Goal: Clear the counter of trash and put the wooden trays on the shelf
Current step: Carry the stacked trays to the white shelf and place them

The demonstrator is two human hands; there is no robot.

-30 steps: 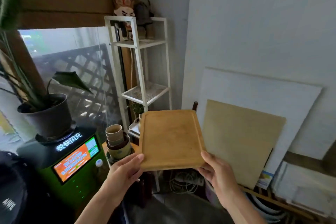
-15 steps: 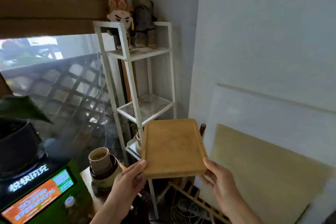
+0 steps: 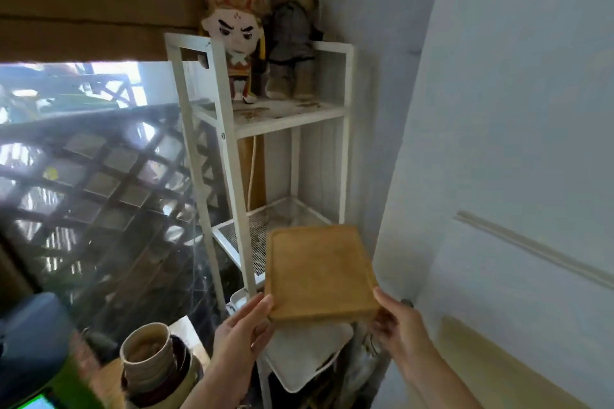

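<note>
Both hands are on it: the left hand (image 3: pixel 244 325) grips the near left corner of the flat rectangular light-brown wooden tray (image 3: pixel 319 271), fingers curled up against its edge, and the right hand (image 3: pixel 400 325) clasps the near right corner, thumb lying along the side. The tray is held in the air, near level, its far end tipped slightly up and pointing into the tall white metal shelf rack (image 3: pixel 232 156). That far edge sits right at the front of the rack's middle tier, a perforated white mesh shelf (image 3: pixel 252 236); whether the wood is touching the mesh, I cannot tell.

Just below the tray, between the two wrists, a white rounded-square plate (image 3: pixel 305 355) lies on a lower level of the rack. Off to the left of the left forearm stands a stack of beige and brown ceramic cups (image 3: pixel 156 365), nested one inside another.

Up on the top tier, two soft toys stand side by side: a plush doll with a big pale face, angry black eyebrows and a red-and-gold headdress (image 3: pixel 237 40), and beside it, close against the corner, a grey-clad plush bear (image 3: pixel 292 40).

The rack is tucked into the corner, a pale wall (image 3: pixel 515 93) on the right and a window with dark lattice (image 3: pixel 96 176) on the left.
</note>
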